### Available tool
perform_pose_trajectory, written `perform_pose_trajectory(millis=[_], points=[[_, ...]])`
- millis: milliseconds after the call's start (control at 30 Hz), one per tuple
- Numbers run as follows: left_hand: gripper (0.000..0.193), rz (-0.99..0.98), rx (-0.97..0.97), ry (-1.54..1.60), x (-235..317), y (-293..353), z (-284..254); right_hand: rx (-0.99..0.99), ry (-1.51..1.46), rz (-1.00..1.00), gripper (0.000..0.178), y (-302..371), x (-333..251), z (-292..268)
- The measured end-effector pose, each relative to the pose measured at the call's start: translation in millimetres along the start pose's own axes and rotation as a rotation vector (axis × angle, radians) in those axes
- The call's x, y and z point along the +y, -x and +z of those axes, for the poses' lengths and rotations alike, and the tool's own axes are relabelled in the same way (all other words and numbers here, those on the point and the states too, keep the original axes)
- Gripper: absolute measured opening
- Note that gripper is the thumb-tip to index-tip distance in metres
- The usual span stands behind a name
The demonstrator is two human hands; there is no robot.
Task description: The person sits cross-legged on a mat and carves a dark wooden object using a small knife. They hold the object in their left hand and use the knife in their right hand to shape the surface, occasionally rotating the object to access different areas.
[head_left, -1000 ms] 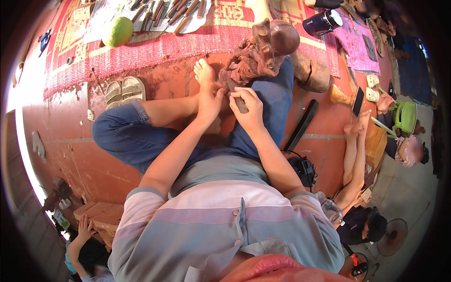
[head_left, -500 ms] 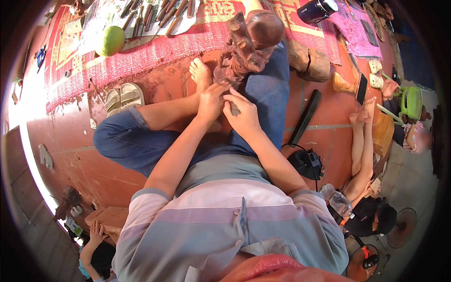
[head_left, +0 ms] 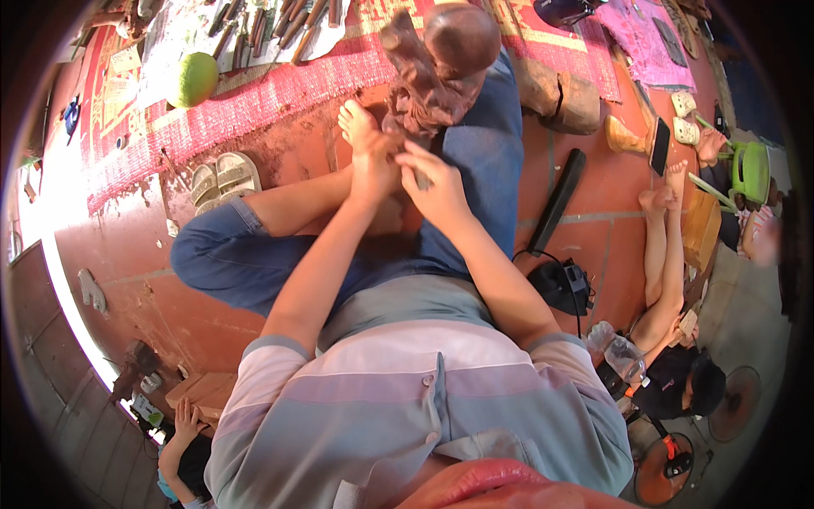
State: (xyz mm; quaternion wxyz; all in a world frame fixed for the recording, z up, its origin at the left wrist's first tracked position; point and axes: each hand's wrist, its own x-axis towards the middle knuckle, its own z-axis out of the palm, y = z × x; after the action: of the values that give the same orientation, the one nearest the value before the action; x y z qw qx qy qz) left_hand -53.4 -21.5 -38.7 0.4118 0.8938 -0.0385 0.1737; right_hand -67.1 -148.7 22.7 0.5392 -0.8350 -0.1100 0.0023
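Note:
A reddish-brown carved wooden sculpture (head_left: pixel 437 89), with a large smooth rounded part, leans against my raised right leg, beyond my hands. My left hand (head_left: pixel 376 165) is at the sculpture's lower end, its fingers smeared by motion; whether they grip the wood cannot be told. Close beside it, my right hand (head_left: pixel 437 188) has its fingers curled, thumb and index finger pointing toward the left hand. A small dark grey piece shows in the right palm, too small to name. My bare left foot (head_left: pixel 356 119) rests just left of the sculpture.
Several carving tools (head_left: pixel 288 25) and a green round fruit (head_left: pixel 197 80) lie on the red mat (head_left: pixel 254 97). Sandals (head_left: pixel 225 180) lie left. At right are a wood block (head_left: pixel 577 103), a long black bar (head_left: pixel 557 199) and a black corded device (head_left: pixel 560 284). Other people sit at both sides.
The sculpture has tilted a little to the left and away from me. My left fingers have moved and blurred; my right hand has shifted slightly. The whole view has shifted slightly.

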Motion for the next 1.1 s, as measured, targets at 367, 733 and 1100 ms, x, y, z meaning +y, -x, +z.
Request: perform_pose_trajectory(millis=[367, 733, 1100], points=[[0.023, -0.010, -0.087, 0.095, -1, 13, -9, -0.032, 0.121, -0.051, 0.017, 14, -6, 0], [0.023, -0.043, -0.089, 0.127, 1, 6, -11, -0.040, 0.082, -0.032, 0.016, 6, -14, -1], [0.021, -0.183, -0.034, 0.159, 7, -3, -15, -0.046, 0.021, -0.071, 0.017, -4, -9, 2]])
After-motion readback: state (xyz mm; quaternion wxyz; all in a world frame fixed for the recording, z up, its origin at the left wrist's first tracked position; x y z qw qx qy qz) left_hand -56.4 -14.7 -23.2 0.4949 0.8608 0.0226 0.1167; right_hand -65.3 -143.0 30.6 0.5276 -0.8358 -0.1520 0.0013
